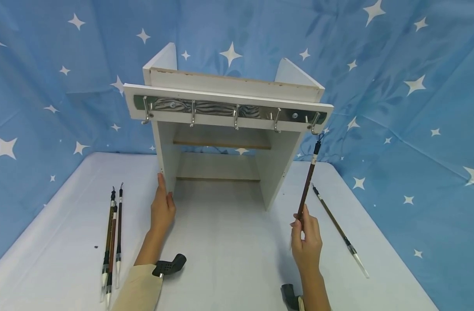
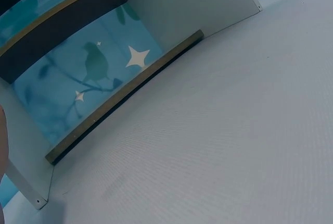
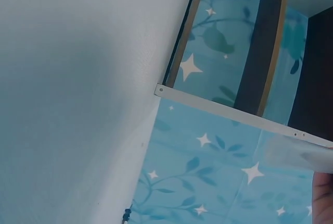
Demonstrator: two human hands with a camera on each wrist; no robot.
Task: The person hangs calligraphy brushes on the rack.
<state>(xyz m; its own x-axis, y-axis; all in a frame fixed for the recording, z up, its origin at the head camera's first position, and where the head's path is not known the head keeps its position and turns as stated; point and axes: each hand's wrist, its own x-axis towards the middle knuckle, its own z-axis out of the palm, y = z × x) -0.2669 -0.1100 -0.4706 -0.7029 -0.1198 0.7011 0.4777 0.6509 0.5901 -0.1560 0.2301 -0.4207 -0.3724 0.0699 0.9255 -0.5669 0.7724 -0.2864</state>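
A white wooden shelf unit [image 1: 233,95] stands on the table, with a row of metal hooks [image 1: 236,116] along its front rail. My left hand [image 1: 162,209] holds the front edge of its left side panel, thumb on the inner side. Between thumb and fingers, my right hand [image 1: 308,242] pinches a dark-handled calligraphy brush [image 1: 308,181], loop end up. Its hanging loop is right at the rightmost hook [image 1: 316,123]. In the right wrist view the brush's clear tip cover [image 3: 299,153] shows at the right edge, beside part of the hand.
Several more brushes [image 1: 119,220] lie on the white table at the left. Another brush [image 1: 338,224] lies on the right, its capped tip toward me. A blue curtain with white stars [image 1: 396,129] hangs behind and around the table.
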